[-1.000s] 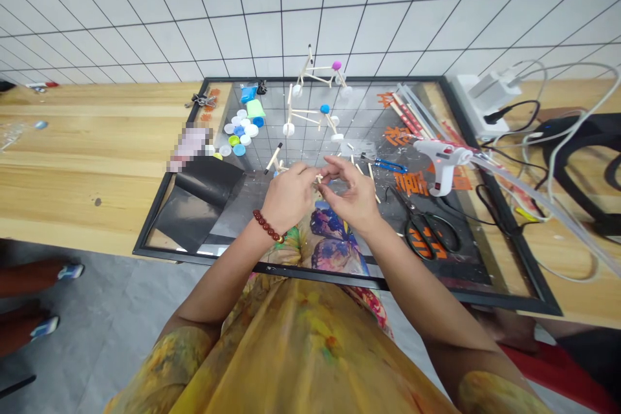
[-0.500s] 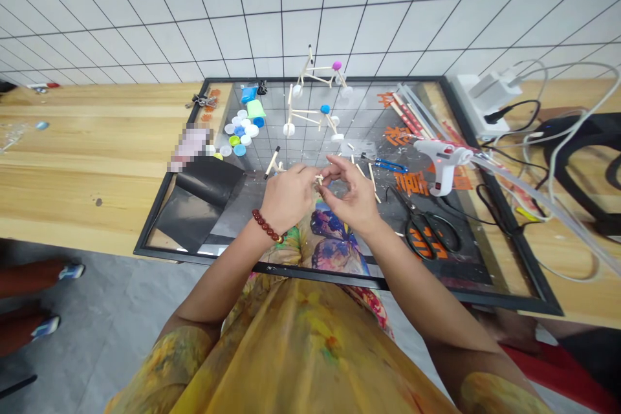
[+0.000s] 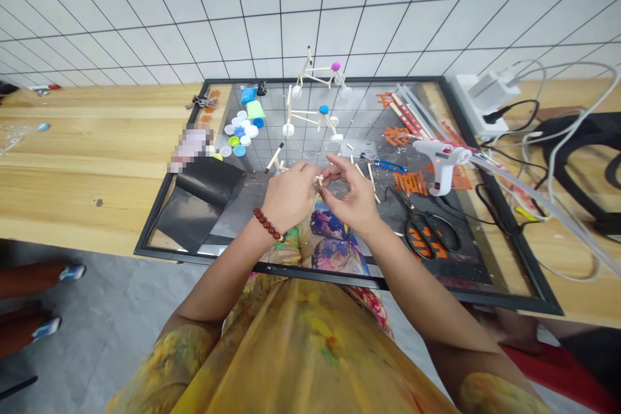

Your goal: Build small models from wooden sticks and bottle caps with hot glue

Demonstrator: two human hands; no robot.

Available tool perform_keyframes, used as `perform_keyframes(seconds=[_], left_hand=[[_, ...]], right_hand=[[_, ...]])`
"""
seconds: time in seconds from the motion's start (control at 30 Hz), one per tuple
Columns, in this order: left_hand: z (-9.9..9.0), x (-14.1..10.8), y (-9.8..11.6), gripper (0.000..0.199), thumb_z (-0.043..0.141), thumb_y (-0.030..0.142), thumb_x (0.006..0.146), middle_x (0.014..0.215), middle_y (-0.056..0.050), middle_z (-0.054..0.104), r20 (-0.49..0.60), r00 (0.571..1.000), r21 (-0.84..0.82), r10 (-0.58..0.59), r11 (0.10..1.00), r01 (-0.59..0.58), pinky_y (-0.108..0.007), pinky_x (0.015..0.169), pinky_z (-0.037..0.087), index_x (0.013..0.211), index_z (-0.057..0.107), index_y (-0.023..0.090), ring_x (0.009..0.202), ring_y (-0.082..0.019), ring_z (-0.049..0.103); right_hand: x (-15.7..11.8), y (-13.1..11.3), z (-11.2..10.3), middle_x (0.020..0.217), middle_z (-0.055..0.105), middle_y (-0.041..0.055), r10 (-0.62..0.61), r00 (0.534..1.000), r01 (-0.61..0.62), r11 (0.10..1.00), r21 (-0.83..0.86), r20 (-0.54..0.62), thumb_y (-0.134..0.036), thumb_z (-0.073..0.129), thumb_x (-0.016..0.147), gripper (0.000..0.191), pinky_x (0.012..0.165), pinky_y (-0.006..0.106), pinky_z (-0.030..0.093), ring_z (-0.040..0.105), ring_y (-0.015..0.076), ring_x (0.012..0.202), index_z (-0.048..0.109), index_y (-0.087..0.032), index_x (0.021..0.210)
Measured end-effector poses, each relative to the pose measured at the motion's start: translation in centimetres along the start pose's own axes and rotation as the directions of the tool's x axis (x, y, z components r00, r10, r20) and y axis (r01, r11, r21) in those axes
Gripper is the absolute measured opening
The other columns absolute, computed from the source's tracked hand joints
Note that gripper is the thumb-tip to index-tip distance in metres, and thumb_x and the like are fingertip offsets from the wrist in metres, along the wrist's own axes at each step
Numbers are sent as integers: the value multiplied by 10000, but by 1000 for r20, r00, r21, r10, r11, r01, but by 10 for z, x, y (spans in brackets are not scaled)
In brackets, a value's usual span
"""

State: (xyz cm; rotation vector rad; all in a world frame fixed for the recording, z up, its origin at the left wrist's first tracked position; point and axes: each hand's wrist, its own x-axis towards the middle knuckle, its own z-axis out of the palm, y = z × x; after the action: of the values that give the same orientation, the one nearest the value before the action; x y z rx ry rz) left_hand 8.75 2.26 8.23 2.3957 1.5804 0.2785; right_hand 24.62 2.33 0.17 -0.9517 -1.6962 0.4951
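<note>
My left hand, with a bead bracelet at its wrist, is closed around a small model of pale wooden sticks. Most of that model is hidden behind the fingers. A stick with black ends pokes out beyond my knuckles, and a pale stick end shows between the two hands. At that end, the curled thumb and fingers of my right hand pinch the model. Behind the hands stand two stick bicycle models, one with a blue seat and one with a magenta seat, both with white wheels.
A white glue gun, black-handled scissors and blue-handled pliers lie to the right. Bottle caps and black sheets are on the left. A power strip with cables borders the framed glass board.
The black-ended stick beyond my left hand has tilted slightly to the right. Both hands keep nearly the same place and grip.
</note>
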Motion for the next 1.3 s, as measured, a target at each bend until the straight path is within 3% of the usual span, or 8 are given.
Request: perform_keyframes(seconds=[0.33,0.47,0.77,1.03,1.2,1.3], left_hand=[[2,1,-2,251,431,117,946,1111,-95,695,-12,1000,-26,18,999,-18,-351,819,524,1055,649,179,1010,-252,682],[3,0,-4,279,442,124,947,1169,-93,698,-37,999,-86,9,996,-12,-348,840,523,1140,635,184,1032,-248,681],[5,-2,-10,305,514,171,926,1071,-74,688,-70,991,-126,114,985,-122,-326,747,510,1190,663,208,904,-222,678],[9,-1,-13,284,473,182,959,1078,-74,704,-90,988,-146,129,979,-141,-342,832,523,1135,694,201,978,-230,682],[10,-1,-15,277,484,198,963,1115,-74,715,-105,988,-151,114,980,-129,-338,853,534,1145,694,206,1000,-224,688],[10,0,-15,280,484,186,963,1123,-71,721,-116,988,-156,103,980,-120,-343,876,536,1142,698,203,1020,-227,687]], right_hand=[[-1,-2,0,966,674,19,46,999,-46,999,-18,10,-205,667,834,586,825,381,579,660,163,774,494,-268,1390],[-1,-3,0,960,688,17,79,997,-79,997,-3,2,-220,682,828,594,823,377,584,671,164,778,495,-261,1390],[-3,-2,-1,988,710,29,71,997,-71,997,-10,-3,-230,694,833,612,836,394,591,685,176,794,480,-253,1405],[-3,-1,-1,991,714,34,63,998,-63,998,-25,8,-237,705,837,614,830,385,584,685,177,796,479,-259,1408],[0,1,-13,1087,716,59,52,997,-50,998,-38,49,-306,763,799,685,903,437,565,680,196,849,489,-269,1426],[5,7,-26,1109,714,68,88,996,-87,996,18,-28,-377,816,762,691,917,451,559,675,205,862,540,-271,1386]])
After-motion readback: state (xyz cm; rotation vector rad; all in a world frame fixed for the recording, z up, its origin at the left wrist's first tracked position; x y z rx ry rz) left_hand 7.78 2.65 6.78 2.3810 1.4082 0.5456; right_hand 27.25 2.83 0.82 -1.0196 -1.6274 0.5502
